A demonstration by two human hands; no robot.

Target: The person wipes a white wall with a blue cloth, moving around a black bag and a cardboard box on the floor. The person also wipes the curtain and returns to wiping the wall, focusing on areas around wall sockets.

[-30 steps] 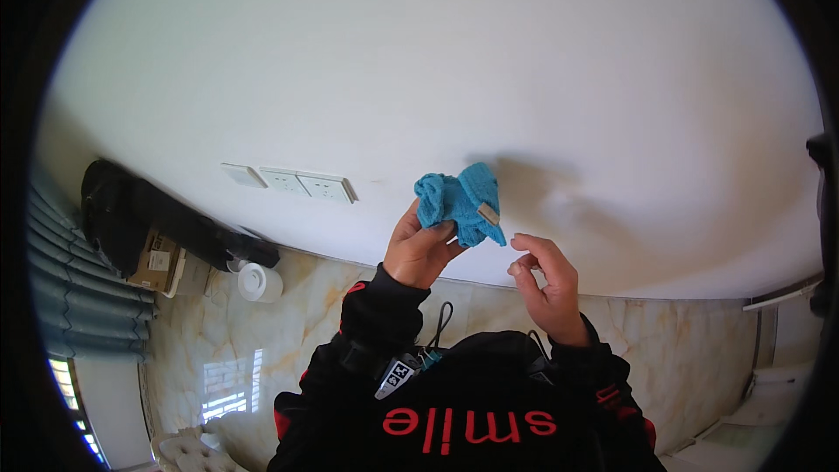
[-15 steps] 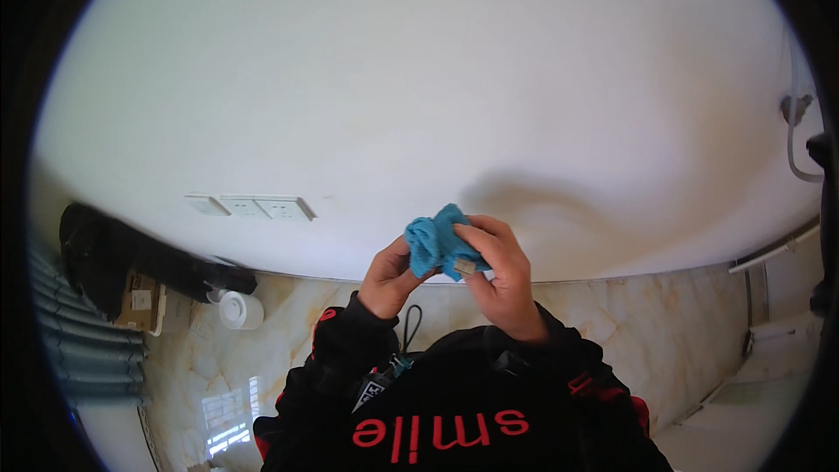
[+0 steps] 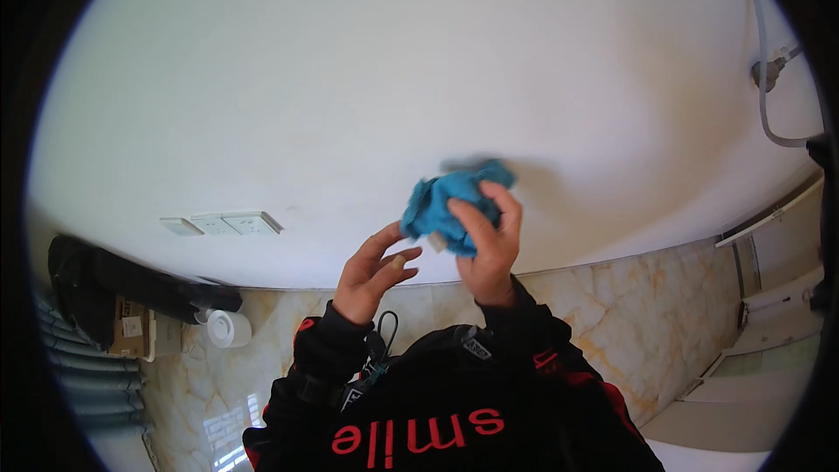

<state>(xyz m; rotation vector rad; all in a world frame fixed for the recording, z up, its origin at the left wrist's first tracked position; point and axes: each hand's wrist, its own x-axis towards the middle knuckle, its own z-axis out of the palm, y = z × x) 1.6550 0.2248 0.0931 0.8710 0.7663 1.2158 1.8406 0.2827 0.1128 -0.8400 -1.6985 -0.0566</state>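
Note:
A crumpled blue cloth point(image 3: 456, 201) with a small pale tag is bunched in my right hand point(image 3: 490, 240), whose fingers press into it from the right. It is up against or very close to the white wall point(image 3: 419, 79); I cannot tell whether it touches. Just left of the cloth, my left hand point(image 3: 371, 273) has its fingers apart and holds nothing. One of its fingertips is at the cloth's lower left edge.
Wall sockets point(image 3: 229, 225) sit low on the left. Below them are a black bag point(image 3: 140, 280), a cardboard box point(image 3: 131, 328), a white round container point(image 3: 229, 329) and a blue curtain point(image 3: 92, 376). A grey hose point(image 3: 763, 87) hangs at right above the marbled floor point(image 3: 612, 306).
The cloth has moved up toward the wall with my right hand. My left hand has let go of it and spread its fingers. The view has shifted slightly.

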